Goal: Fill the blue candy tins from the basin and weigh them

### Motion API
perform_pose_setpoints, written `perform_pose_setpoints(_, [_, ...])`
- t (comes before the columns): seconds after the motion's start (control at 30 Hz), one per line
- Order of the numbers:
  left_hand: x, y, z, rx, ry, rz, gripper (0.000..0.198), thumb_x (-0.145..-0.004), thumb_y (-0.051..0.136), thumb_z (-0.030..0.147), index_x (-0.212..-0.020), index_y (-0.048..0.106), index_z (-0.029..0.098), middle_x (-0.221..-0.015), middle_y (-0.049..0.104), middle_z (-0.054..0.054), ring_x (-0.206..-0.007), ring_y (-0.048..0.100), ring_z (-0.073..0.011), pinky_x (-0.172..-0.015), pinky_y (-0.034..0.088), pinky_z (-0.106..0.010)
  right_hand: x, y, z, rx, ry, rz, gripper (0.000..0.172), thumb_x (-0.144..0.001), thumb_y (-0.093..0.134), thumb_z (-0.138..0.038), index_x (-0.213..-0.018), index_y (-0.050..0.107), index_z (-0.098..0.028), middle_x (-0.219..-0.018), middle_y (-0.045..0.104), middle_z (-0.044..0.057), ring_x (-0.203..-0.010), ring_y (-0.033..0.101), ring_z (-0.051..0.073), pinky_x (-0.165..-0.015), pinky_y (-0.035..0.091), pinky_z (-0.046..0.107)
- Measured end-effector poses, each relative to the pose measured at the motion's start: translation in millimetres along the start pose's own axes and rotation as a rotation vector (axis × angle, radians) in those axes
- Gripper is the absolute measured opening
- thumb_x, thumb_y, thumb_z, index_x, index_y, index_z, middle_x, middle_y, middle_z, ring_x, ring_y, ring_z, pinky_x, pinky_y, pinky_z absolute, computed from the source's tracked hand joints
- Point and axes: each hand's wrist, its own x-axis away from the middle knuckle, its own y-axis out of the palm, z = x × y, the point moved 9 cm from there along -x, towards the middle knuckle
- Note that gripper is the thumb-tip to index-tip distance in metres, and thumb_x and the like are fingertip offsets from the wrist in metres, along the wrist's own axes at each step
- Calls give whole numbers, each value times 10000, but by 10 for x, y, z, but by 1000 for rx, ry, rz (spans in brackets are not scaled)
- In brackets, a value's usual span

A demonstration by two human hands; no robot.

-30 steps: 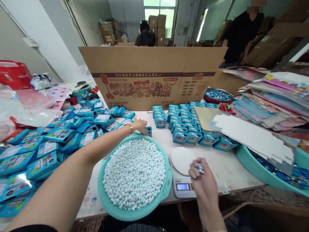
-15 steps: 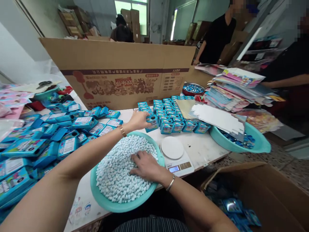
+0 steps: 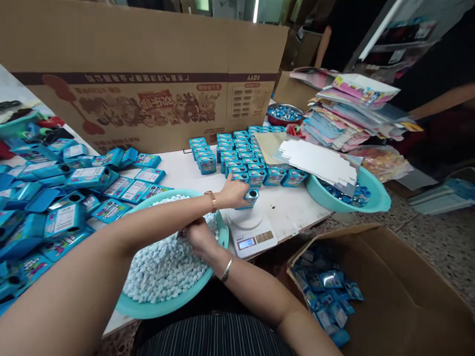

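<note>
My left hand (image 3: 234, 192) grips a small blue box (image 3: 251, 198) just above the kitchen scale (image 3: 256, 242). The scale's display reads 0.0 and its round white plate is partly covered by that hand. Below and behind the left wrist, my right hand (image 3: 202, 240) is curled closed over the turquoise basin (image 3: 166, 310). Its fingertips are partly hidden, and I cannot make out what they hold. Pale blue and white candies (image 3: 163, 277) fill the basin. Rows of upright blue boxes (image 3: 237, 157) stand beyond my left hand.
Blue boxes (image 3: 70, 217) lie heaped at left. Behind stands a large cardboard sheet (image 3: 156, 49). At right are a stack of printed bags (image 3: 345, 118), white cards (image 3: 319, 160), another turquoise basin (image 3: 378, 190) and an open carton (image 3: 393, 296) holding blue packs. Other people stand at the back.
My left hand has moved right and nearer with a blue box, from the row to the scale. My right hand, spread on the candies before, has curled closed. The view has tilted down.
</note>
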Motion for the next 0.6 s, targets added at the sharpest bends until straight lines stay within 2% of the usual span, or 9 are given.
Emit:
perform_pose_setpoints(0.1, [7, 10, -60, 9, 4, -40, 477, -763, 722, 496, -1099, 629, 171, -1144, 702, -149, -1119, 620, -364, -1036, 360, -505, 9, 26, 192, -488, 267, 56, 134, -851, 583, -318, -794, 529, -209, -587, 546, -50, -516, 554, 131, -516, 489, 247])
perform_pose_setpoints(0.17, [40, -81, -159, 14, -21, -39, 648, -744, 743, 537, -1236, 556, 159, -1257, 650, -172, -1185, 582, -376, -1032, 375, -504, 92, 82, 248, -820, 426, 102, 171, -864, 582, -303, -754, 497, -203, -590, 544, -41, -521, 566, 123, -514, 493, 234])
perform_pose_setpoints(0.2, [68, -160, -225, 14, -41, -24, 702, -756, 731, 549, -1290, 514, 148, -1299, 623, -186, -1213, 563, -381, -1031, 378, -507, 133, 98, 236, -909, 463, 120, 176, -889, 550, -289, -749, 494, -200, -601, 555, -28, -548, 589, 132, -528, 510, 242])
perform_pose_setpoints(0.3, [204, -454, -451, 12, -98, 46, 698, -811, 682, 534, -1344, 457, 141, -1323, 605, -185, -1233, 545, -371, -1027, 384, -483, 226, 132, 176, -1022, 503, 151, 226, -969, 430, -260, -773, 516, -186, -642, 578, 5, -554, 584, 129, -522, 518, 239])
perform_pose_setpoints(0.4, [395, -701, -666, 20, -146, 104, 624, -833, 660, 504, -1321, 477, 159, -1274, 639, -141, -1191, 574, -338, -995, 408, -430, 276, 188, 162, -1045, 539, 146, 291, -1012, 379, -283, -783, 524, -177, -644, 551, 0, -447, 451, 78, -391, 358, 150])
perform_pose_setpoints(0.47, [528, -799, -789, 30, -176, 127, 578, -833, 654, 500, -1283, 507, 167, -1245, 656, -122, -1176, 587, -328, -983, 417, -414, 300, 233, 179, -1034, 576, 133, 302, -1016, 373, -283, -772, 515, -176, -633, 525, -11, -418, 390, 63, -357, 285, 131])
perform_pose_setpoints(0.5, [592, -830, -844, 34, -190, 136, 562, -833, 651, 499, -1268, 521, 169, -1242, 659, -118, -1175, 590, -326, -984, 417, -412, 308, 248, 189, -1030, 588, 134, 301, -1015, 373, -283, -769, 510, -177, -634, 522, -12, -423, 393, 64, -362, 310, 134])
perform_pose_setpoints(0.6, [767, -873, -1006, 51, -232, 163, 608, -834, 634, 509, -1320, 503, 169, -1283, 646, -121, -1199, 584, -330, -1000, 411, -415, 324, 271, 207, -1023, 596, 153, 309, -1016, 349, -289, -762, 495, -189, -632, 523, -5, -499, 506, 104, -470, 513, 224])
